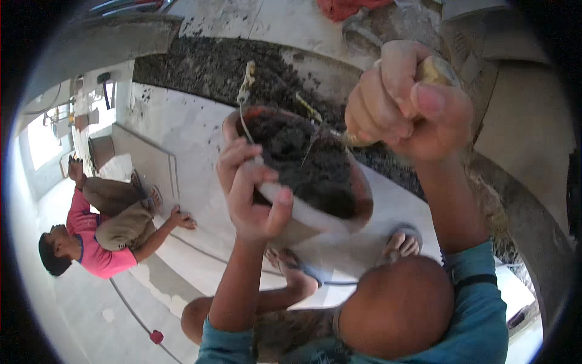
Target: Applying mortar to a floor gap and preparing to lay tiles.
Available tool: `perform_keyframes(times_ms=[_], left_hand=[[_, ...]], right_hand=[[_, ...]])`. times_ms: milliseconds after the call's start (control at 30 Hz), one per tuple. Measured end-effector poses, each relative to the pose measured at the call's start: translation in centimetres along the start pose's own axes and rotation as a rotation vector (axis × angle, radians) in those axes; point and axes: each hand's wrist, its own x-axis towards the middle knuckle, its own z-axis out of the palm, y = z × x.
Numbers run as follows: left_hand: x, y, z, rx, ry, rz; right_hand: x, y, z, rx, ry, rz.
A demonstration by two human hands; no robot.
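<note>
My left hand (251, 191) is closed on the left rim of a basin (362, 188) with a reddish edge, its near side pale and blurred. Dark, lumpy wet mix (297, 151) partly fills the basin. A thin, light wire-like piece runs up from beside my left fingers to a yellowish, crusted end (247, 82). Above the basin's right side, my right hand (403, 100) makes a fist around a tool with a yellowish handle (438, 71). A thin part of the tool points left toward the mix; what its far end is, I cannot tell.
Dark loose mix (212, 67) lies spread beyond the basin on the pale floor. My bent knee (397, 306) is close below the basin. At left, a person in a pink shirt (100, 239) squats beside a cable (130, 306). A curved grey edge (521, 218) borders the right.
</note>
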Motion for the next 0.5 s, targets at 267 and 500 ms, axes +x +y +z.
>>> perform_keyframes(times_ms=[267,500], left_hand=[[0.0,-0.3,0.9,0.023,-0.029,-0.016],[-0.7,0.2,0.6,0.020,0.026,0.032]], right_hand=[[-3.2,1.5,-1.6,-0.650,-0.085,-0.180],[-0.4,-4.1,-1.4,-0.369,0.751,-0.006]])
